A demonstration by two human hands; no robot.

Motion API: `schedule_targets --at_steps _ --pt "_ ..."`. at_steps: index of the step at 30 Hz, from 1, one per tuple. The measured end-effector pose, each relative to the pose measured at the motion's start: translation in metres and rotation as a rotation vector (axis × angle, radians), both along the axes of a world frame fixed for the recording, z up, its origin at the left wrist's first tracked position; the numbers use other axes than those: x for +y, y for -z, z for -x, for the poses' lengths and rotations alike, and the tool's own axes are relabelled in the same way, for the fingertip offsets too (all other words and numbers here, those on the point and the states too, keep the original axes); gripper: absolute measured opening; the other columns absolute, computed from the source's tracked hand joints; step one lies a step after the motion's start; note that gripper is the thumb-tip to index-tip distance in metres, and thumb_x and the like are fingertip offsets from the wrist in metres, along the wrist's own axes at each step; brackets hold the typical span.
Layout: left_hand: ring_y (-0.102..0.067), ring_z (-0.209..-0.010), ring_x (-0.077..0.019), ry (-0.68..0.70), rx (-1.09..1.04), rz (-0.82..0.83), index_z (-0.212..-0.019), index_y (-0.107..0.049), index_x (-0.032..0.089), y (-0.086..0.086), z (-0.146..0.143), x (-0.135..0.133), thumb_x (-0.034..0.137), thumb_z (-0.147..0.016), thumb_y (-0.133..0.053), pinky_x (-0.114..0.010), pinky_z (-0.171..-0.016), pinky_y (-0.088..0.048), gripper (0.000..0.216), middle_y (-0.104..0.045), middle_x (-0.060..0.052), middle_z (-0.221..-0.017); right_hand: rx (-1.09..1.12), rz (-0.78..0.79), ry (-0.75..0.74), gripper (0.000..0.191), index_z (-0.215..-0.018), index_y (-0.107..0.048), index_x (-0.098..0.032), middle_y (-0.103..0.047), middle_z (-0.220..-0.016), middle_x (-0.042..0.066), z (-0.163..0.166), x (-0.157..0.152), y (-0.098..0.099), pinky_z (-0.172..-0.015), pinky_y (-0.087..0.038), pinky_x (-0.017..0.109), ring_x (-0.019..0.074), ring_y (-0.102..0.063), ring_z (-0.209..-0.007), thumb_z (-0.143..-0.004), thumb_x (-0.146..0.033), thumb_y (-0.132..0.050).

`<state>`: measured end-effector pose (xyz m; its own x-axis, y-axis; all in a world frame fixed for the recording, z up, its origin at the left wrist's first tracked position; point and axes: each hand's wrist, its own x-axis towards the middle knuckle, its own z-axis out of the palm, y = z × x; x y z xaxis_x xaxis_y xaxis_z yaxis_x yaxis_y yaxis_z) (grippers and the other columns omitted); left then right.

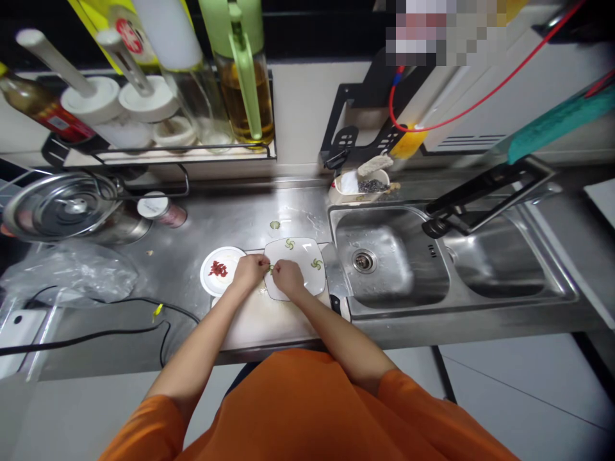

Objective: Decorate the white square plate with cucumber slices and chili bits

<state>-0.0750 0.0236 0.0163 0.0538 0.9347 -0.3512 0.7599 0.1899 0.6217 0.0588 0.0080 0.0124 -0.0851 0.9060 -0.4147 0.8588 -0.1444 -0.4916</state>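
Note:
My left hand (250, 270) and my right hand (289, 277) meet over the left edge of a square white plate (302, 256) with green swirl marks. Both hands are closed in a pinch on a small green piece (271, 268) held between them. The plate rests partly on a pale cutting board (254, 320). To the left of my left hand lies a round white dish (211, 282) with chopped red bits (218, 269) on it.
A steel double sink (394, 269) lies to the right with a black rack (485, 195) across it. A pot lid (62, 206), a small jar (161, 210) and a clear plastic bag (72, 272) are at left. Black cables (96, 333) cross the counter. Oil bottles (245, 70) stand on a rack behind.

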Motion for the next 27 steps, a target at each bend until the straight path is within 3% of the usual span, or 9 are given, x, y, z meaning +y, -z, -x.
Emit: schedule_targets --at_steps 19,27 --pt "-0.055 -0.063 -0.0141 0.072 0.044 -0.075 -0.068 -0.067 0.018 -0.0036 -0.0013 -0.0037 0.021 -0.07 -0.052 -0.024 -0.062 -0.037 0.015 -0.064 -0.001 -0.066 -0.061 -0.048 -0.028 0.021 -0.09 -0.066 -0.017 -0.065 -0.087 0.01 0.0032 -0.0058 0.005 -0.065 -0.035 0.026 0.0219 -0.052 -0.089 -0.085 -0.022 -0.046" --pt "-0.057 -0.065 -0.0147 0.014 0.054 -0.067 -0.073 -0.069 0.019 -0.0064 -0.0022 -0.0073 0.024 -0.072 -0.054 -0.024 -0.063 -0.038 0.016 -0.067 -0.001 -0.068 -0.058 -0.006 -0.027 0.022 -0.088 -0.067 -0.018 -0.066 -0.089 0.009 -0.0006 -0.0047 -0.0046 -0.066 -0.034 0.026 0.0208 -0.052 -0.089 -0.085 -0.02 -0.045"
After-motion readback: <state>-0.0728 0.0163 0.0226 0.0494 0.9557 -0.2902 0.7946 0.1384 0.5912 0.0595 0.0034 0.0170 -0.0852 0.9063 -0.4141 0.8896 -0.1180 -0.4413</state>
